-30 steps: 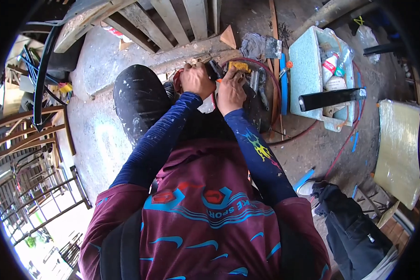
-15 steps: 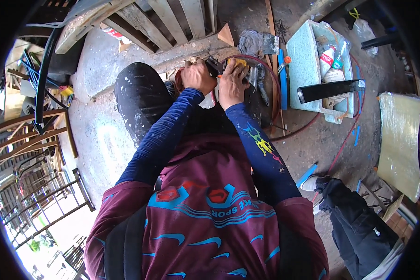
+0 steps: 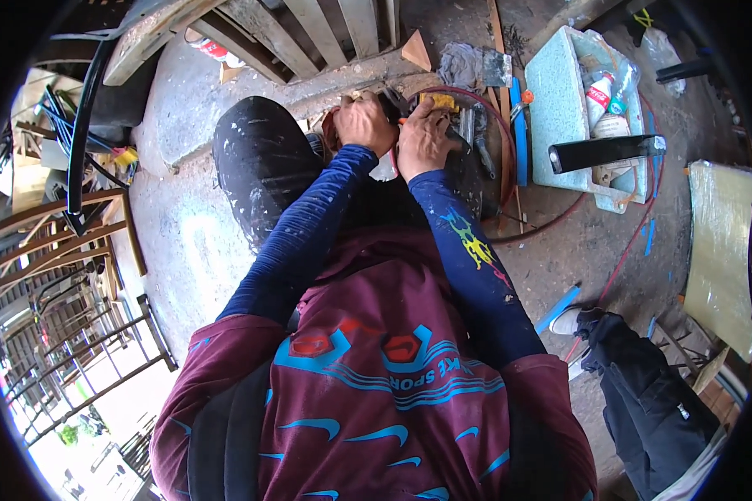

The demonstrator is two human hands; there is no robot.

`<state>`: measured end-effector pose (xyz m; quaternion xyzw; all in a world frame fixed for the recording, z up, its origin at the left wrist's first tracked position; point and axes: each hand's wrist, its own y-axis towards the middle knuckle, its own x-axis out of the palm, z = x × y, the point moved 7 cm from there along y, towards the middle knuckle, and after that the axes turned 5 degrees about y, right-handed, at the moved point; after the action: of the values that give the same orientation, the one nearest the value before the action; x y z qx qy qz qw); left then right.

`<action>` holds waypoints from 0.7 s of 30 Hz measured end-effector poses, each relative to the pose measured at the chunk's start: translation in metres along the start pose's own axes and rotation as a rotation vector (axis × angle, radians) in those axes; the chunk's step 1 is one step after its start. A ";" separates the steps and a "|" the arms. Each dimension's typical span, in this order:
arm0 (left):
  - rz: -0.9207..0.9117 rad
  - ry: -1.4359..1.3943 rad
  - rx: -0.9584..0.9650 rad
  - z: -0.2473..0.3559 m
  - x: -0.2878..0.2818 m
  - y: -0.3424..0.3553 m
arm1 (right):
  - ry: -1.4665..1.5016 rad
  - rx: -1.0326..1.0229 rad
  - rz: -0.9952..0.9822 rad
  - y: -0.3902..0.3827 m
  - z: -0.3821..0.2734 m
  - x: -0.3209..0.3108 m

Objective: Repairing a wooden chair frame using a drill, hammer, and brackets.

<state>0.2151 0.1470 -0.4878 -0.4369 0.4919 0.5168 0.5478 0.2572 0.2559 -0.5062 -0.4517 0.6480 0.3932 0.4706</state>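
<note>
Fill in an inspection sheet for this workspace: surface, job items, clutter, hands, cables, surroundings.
Surface: grey floor, stained and speckled.
Job items: dark object between the hands, kind unclear; yellow block by the right fingertips.
Clutter: grey cloth, wooden wedge, blue strips, pale foam box containing bottles.
Hands: left hand curled, right hand beside it; both grips mostly hidden.
Cables: dark red hose looped to the right.
Surroundings: slatted wooden piece ahead, barred frame left, another person's dark-trousered leg right.
</note>
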 end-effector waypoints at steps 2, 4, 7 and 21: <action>0.035 0.001 0.033 0.003 -0.002 0.002 | 0.060 -0.001 0.069 0.002 0.006 -0.003; 0.046 0.016 0.046 0.003 0.000 0.004 | 0.203 -0.029 -0.013 0.006 0.014 0.004; -0.038 0.021 0.043 -0.001 0.012 0.005 | 0.357 -0.026 -0.125 0.004 0.021 0.015; -0.033 0.024 0.334 -0.020 0.045 0.006 | 0.613 -0.147 -0.394 0.000 0.043 0.056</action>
<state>0.2061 0.1342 -0.5346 -0.3539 0.5703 0.4133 0.6154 0.2600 0.2843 -0.5712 -0.6971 0.6295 0.1871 0.2876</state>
